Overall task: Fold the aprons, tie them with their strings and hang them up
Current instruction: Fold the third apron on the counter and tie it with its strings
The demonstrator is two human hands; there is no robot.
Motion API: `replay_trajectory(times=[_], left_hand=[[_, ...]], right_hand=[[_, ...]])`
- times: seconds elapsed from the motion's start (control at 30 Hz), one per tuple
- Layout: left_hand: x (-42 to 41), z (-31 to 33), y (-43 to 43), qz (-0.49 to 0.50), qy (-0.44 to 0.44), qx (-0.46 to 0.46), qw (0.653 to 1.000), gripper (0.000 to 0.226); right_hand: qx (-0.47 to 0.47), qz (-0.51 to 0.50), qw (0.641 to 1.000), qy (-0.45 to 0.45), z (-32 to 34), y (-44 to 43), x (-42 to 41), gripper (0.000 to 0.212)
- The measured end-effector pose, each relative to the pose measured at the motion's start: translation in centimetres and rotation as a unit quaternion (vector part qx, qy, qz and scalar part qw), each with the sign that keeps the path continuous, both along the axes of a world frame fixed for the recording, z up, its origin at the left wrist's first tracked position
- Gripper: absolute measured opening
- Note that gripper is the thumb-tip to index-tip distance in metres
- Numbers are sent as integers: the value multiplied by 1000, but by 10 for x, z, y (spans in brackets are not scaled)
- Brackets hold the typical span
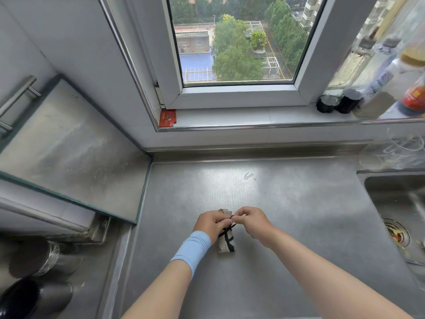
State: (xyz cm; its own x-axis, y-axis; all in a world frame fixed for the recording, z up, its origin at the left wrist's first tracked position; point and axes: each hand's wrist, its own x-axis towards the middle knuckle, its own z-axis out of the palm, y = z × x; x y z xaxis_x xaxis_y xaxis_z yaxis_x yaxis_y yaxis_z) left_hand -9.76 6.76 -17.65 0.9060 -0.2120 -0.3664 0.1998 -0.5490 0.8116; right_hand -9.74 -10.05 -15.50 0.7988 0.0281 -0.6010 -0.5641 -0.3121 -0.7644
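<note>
Left hand: clasps the upper part of the folded apron, a blue band on its wrist.
Right hand: fingertips pinch the dark string just above the bundle.
Apron: small beige roll, string crossed around it, lying on the steel tabletop.
Sink: at the right edge.
Window sill: behind, bottles at its right end.

A light blue wristband wraps the left wrist; the right forearm is bare, both arms unsleeved.
</note>
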Motion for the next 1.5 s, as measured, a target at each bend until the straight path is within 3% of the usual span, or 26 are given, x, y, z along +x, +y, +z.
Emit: replay_trajectory(times=[0.1, 0.23, 0.3, 0.37, 0.47, 0.57, 0.67, 0.73, 0.8, 0.93, 1.07, 1.17, 1.27, 1.33, 1.5], left_hand=[[-4, -3, -7, -36, -40, 35, 998, 10], [-2, -3, -19, -16, -33, 55, 998, 16], [3, 0, -21, -27, -39, 85, 995, 20], [9, -1, -23, -46, -43, 113, 992, 24], [13, 3, -31, -74, -39, 162, 983, 22], [15, 0, -31, -103, -31, 163, 981, 17], [13, -5, -22, -99, -1, 84, 991, 12], [8, -10, -15, -86, -26, 76, 993, 21], [1, -17, -9, -33, -33, 49, 998, 15], [-5, -22, -8, 70, -18, 19, 997, 8], [-10, -16, -20, 81, -31, 26, 996, 11], [-5, -6, -24, 23, -36, 79, 996, 11], [-2, -3, -23, -26, -6, 92, 995, 11], [-2, -5, -21, -45, 15, 83, 995, 11], [-2, -7, -17, -5, 52, 18, 998, 17]], right_hand=[[28, -28, 998, 49, 0, 0, 0, 10], [-22, -1, 1000, 9, 4, -5, 0, 12], [-107, 71, 991, -25, 6, -15, 1, 15], [-197, 194, 961, -25, 9, -24, 2, 18], [-230, 327, 916, -25, 23, -28, 6, 18], [-263, 382, 879, -114, 37, -25, 20, 24], [-278, 355, 874, -179, 30, -21, 33, 17], [-233, 288, 915, -157, 17, -19, 35, 8], [-183, 224, 950, -117, 4, -18, 29, 7], [-103, 189, 974, -68, -15, -16, 9, 23], [-71, 184, 979, -59, -16, -15, -1, 15], [-122, 139, 979, -91, -14, -10, -9, 9], [-228, 148, 944, -187, -21, -4, -18, 39], [-247, 123, 933, -230, -26, -1, -23, 49], [-199, 78, 938, -272, -25, 5, -31, 32]])
